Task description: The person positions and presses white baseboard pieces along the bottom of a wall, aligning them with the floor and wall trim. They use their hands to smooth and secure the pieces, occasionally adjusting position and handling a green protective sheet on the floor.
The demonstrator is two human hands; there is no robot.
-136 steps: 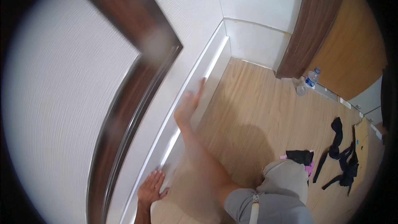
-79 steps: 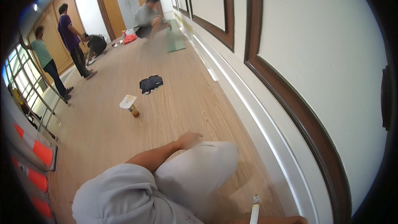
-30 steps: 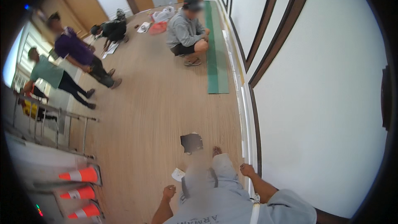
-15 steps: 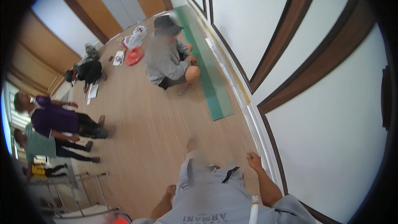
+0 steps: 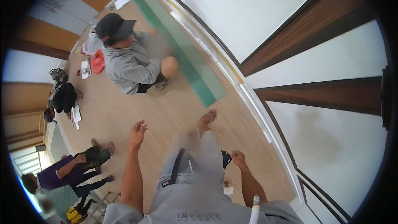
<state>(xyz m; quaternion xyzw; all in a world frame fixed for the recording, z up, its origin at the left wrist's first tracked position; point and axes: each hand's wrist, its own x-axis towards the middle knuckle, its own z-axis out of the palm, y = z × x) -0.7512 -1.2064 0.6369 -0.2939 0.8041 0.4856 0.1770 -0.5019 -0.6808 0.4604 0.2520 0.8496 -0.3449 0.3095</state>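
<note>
My left hand [image 5: 138, 132] is held out over the wood-look floor, its fingers loosely bent and apart, with nothing seen in it. At my right side, my right hand [image 5: 238, 157] hangs with loosely curled fingers and no visible load. Close to it, a black item [image 5: 226, 159] shows beside my grey shorts [image 5: 207, 151]; I cannot make out its kind. One sandalled foot [image 5: 208, 117] of mine is stepping forward. A lit cigarette [image 5: 256, 210] with an ash tip juts up from the lower edge, away from both hands.
A crouching person in a grey top [image 5: 128, 68] faces a long green strip [image 5: 182, 56] along the wall. White trim [image 5: 265, 126] lines the right wall's foot. Farther left are another crouching person [image 5: 64, 97], a red bag [image 5: 98, 61] and standing people near a metal frame [image 5: 101, 205].
My left hand has swung forward and up from beside my body. My right hand has shifted left, closer to my shorts. The crouching person and green strip now appear farther left as I advance.
</note>
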